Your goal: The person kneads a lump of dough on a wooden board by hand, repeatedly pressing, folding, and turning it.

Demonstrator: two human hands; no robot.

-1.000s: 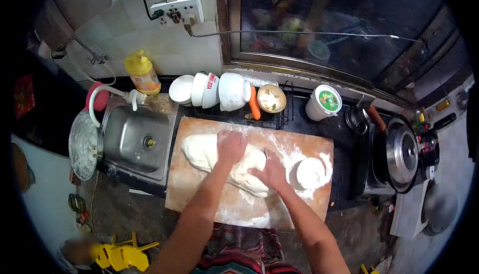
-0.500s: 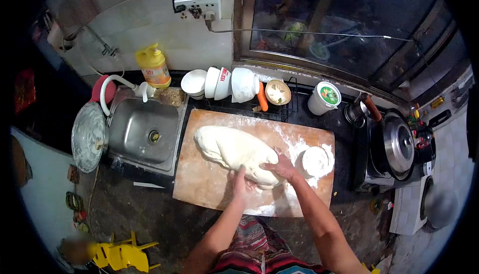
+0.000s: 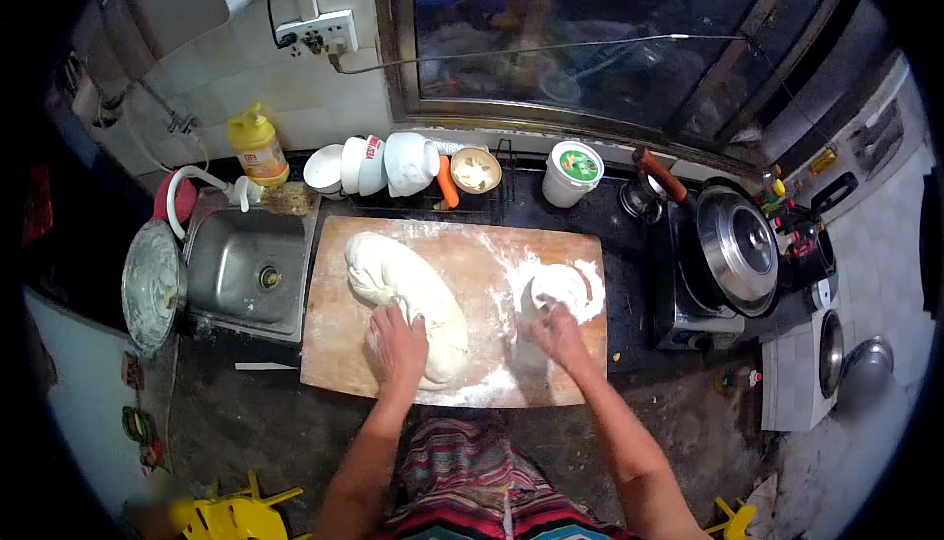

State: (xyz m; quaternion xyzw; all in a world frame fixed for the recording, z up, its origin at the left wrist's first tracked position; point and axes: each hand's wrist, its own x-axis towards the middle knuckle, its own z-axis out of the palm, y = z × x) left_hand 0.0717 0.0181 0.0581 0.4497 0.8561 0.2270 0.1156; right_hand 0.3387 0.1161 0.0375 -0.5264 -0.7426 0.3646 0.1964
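On a floured wooden board [image 3: 329, 343] lies a long, thick piece of pale dough [image 3: 425, 294], running from upper left to lower right. My left hand [image 3: 398, 345] rests against the dough's lower left side, fingers spread. My right hand [image 3: 559, 331] is at the near edge of a round white container of flour [image 3: 558, 287] on the board's right side. Its fingers are bent at the flour, and their tips are hard to make out. Loose flour surrounds the container.
Left of the board is a steel sink [image 3: 246, 270] with a floury metal basin [image 3: 153, 286]. Behind stand a yellow bottle [image 3: 258, 147], stacked bowls [image 3: 366, 166], a carrot [image 3: 447, 182], a small bowl [image 3: 476, 170] and a white tub [image 3: 571, 174]. A lidded pan [image 3: 736, 250] sits at right.
My right hand has left the dough and moved right to the flour container. My left hand has shifted onto the dough's left side. The dough is turned to a steeper slant, and the view has shifted.
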